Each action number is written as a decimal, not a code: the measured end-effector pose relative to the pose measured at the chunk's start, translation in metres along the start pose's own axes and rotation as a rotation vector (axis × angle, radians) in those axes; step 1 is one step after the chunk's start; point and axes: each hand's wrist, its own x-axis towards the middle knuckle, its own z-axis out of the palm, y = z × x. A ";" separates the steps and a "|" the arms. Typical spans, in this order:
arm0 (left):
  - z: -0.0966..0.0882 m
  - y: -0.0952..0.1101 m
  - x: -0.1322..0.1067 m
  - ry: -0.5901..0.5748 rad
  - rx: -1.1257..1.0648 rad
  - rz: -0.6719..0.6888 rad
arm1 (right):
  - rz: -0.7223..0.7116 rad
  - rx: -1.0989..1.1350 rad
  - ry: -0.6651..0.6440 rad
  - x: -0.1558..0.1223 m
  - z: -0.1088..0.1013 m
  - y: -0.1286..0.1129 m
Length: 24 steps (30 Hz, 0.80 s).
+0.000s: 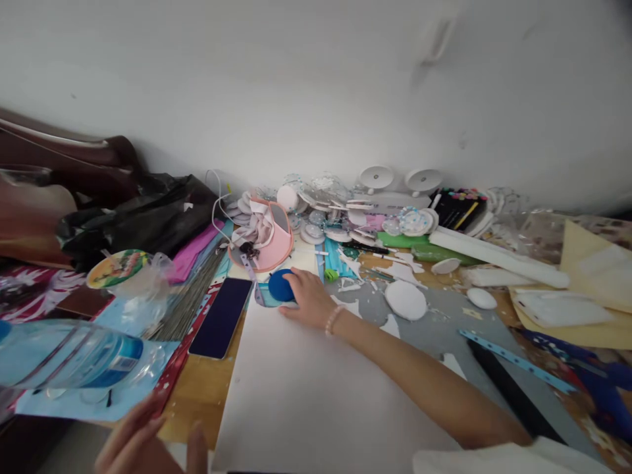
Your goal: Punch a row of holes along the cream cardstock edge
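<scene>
My right hand [312,301] reaches across a large white sheet [306,388], a beaded bracelet on its wrist. Its fingers and thumb curl about the right side of a flat, round blue disc [280,286]; whether they press on it is partly hidden. Under the disc lies something pale turquoise, with a lilac measuring tape [259,294] close by. At the lower left edge, my left hand [148,442] is smeared by motion, its fingers apart and nothing visible in them. A dark-screened phone [220,318] rests left of the sheet.
A water bottle [79,355] lies at left by a paper cup [118,271]. A pink visor cap [274,240] and piled white discs line the wall. Foam scraps, a white disc [405,300], a black strip [508,388] and a blue glue gun [592,375] occupy the right.
</scene>
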 end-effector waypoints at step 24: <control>0.230 -0.001 0.136 -0.982 -0.044 0.379 | 0.201 -0.178 0.288 -0.040 -0.086 0.125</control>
